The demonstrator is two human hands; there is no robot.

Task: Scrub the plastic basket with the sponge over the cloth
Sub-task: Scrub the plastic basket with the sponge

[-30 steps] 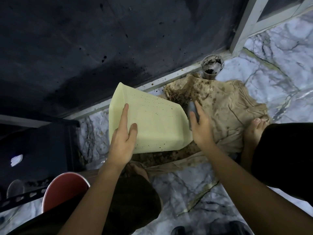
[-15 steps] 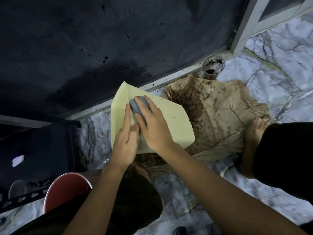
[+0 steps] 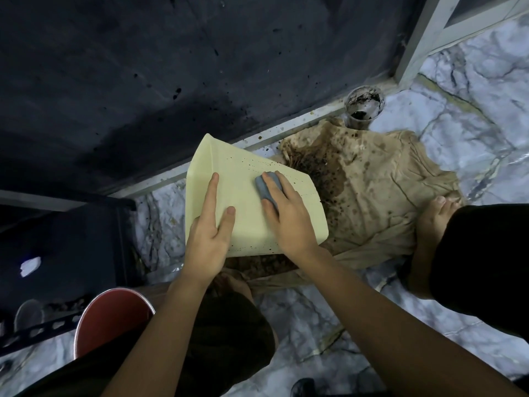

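Note:
A pale yellow plastic basket lies tilted on its side over a beige cloth stained with dark brown dirt. Small dark specks dot the basket's upper wall. My left hand holds the basket's near edge, fingers spread flat on the wall. My right hand presses a grey-blue sponge against the middle of that same wall. Part of the sponge is hidden under my fingers.
A dirty round cup stands at the cloth's far edge by a metal door track. A red bowl sits near left. A dark metal rack is at left. My bare feet rest on the marble floor.
My right hand with the sponge went from the basket's right edge to its upper left wall, then slid right toward the middle. The left hand kept its hold.

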